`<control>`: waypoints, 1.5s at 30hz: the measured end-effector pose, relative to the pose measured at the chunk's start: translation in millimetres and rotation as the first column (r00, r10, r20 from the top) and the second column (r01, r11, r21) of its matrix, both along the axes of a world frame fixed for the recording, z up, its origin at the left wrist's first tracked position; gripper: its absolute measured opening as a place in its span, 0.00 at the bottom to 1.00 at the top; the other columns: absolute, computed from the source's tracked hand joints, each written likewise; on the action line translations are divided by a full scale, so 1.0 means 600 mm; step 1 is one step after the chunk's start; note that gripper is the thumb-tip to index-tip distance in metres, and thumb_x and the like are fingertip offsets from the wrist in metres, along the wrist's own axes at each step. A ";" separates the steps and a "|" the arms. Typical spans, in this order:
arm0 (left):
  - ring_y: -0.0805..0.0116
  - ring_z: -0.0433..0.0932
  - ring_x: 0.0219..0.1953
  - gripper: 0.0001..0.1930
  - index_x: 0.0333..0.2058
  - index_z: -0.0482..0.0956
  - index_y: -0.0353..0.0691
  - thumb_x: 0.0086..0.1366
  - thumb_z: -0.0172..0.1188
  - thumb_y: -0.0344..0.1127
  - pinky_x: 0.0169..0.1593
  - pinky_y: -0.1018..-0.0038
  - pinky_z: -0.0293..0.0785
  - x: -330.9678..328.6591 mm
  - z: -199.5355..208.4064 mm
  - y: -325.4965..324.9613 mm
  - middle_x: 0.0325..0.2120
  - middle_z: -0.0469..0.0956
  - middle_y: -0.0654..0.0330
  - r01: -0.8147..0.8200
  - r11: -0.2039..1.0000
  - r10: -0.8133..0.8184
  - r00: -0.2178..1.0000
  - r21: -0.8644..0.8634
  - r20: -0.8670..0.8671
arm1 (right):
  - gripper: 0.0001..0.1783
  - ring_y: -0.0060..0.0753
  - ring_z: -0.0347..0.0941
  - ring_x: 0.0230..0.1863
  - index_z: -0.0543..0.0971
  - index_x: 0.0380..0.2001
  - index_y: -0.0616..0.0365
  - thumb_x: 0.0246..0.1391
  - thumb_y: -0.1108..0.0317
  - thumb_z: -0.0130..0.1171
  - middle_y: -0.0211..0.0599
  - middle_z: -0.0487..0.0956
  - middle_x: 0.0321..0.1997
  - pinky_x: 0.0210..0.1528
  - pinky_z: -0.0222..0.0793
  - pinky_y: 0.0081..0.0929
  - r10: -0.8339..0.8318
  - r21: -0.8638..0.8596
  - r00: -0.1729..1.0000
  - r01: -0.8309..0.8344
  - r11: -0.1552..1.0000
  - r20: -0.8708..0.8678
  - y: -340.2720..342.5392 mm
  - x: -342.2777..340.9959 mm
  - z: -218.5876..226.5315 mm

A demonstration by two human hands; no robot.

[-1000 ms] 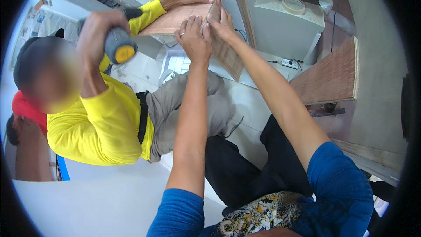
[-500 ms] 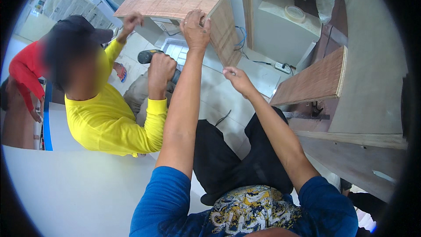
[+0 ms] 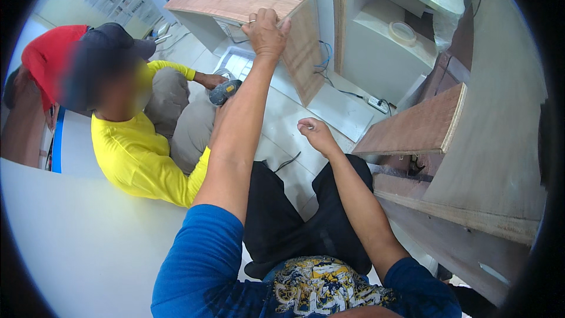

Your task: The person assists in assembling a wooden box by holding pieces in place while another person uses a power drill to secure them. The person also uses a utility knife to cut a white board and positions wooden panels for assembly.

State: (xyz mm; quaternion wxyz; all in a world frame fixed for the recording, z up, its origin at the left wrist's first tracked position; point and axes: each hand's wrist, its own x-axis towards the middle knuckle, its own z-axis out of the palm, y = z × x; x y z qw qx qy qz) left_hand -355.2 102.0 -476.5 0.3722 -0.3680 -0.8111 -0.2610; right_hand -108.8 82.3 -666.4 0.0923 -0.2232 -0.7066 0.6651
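Observation:
At the far middle stands an open-fronted box of reddish plywood, with a flat top and a side panel down its right. My left hand grips the front edge of its top near the right corner, fingers on the upper face. My right hand is held in the air below the side panel, apart from it. Its fingers are pinched together; a small light thing may be at their tips, too small to name. Left of my left forearm, a co-worker in a yellow shirt squats with a cordless drill.
A plywood board juts out at my right, beside a large curved panel. Beyond, a roll of tape lies in a pale cabinet. A power strip and cables rest on the floor. Behind the co-worker is a person in red.
My right hand has come down and away from the side panel's lower end. The co-worker's far hand has dropped from the box to beside the drill. My left hand keeps its grip.

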 end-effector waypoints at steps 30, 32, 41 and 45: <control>0.40 0.81 0.43 0.16 0.45 0.82 0.35 0.62 0.61 0.37 0.47 0.53 0.77 0.223 -0.189 -0.171 0.38 0.83 0.40 0.448 0.877 -0.121 0.555 -0.173 0.823 | 0.17 0.36 0.77 0.49 0.78 0.54 0.61 0.65 0.67 0.57 0.43 0.79 0.54 0.51 0.73 0.29 -0.284 0.272 0.923 0.351 0.896 -0.258 0.009 -0.002 0.009; 0.40 0.81 0.45 0.16 0.45 0.83 0.35 0.63 0.62 0.39 0.48 0.52 0.77 0.222 -0.158 -0.167 0.38 0.83 0.40 0.431 0.876 -0.074 0.567 -0.218 0.820 | 0.18 0.38 0.76 0.54 0.77 0.55 0.61 0.64 0.68 0.57 0.44 0.77 0.57 0.55 0.71 0.32 -0.330 0.232 0.882 0.418 0.878 -0.336 0.010 -0.010 0.042; 0.43 0.81 0.47 0.17 0.46 0.81 0.34 0.64 0.64 0.40 0.51 0.53 0.77 0.200 -0.105 -0.195 0.41 0.82 0.42 0.485 0.843 -0.054 0.505 -0.232 0.862 | 0.37 0.54 0.61 0.72 0.69 0.65 0.59 0.57 0.53 0.65 0.52 0.67 0.70 0.69 0.57 0.53 -0.060 0.865 0.941 0.331 0.377 -0.333 0.069 -0.279 0.377; 0.42 0.81 0.46 0.16 0.45 0.81 0.34 0.65 0.62 0.41 0.50 0.53 0.76 0.193 -0.112 -0.210 0.40 0.82 0.42 0.522 0.829 -0.107 0.499 -0.200 0.860 | 0.47 0.57 0.53 0.76 0.60 0.72 0.51 0.53 0.49 0.68 0.50 0.59 0.76 0.72 0.50 0.62 -0.220 0.982 0.960 -0.149 0.112 0.171 0.043 -0.374 0.422</control>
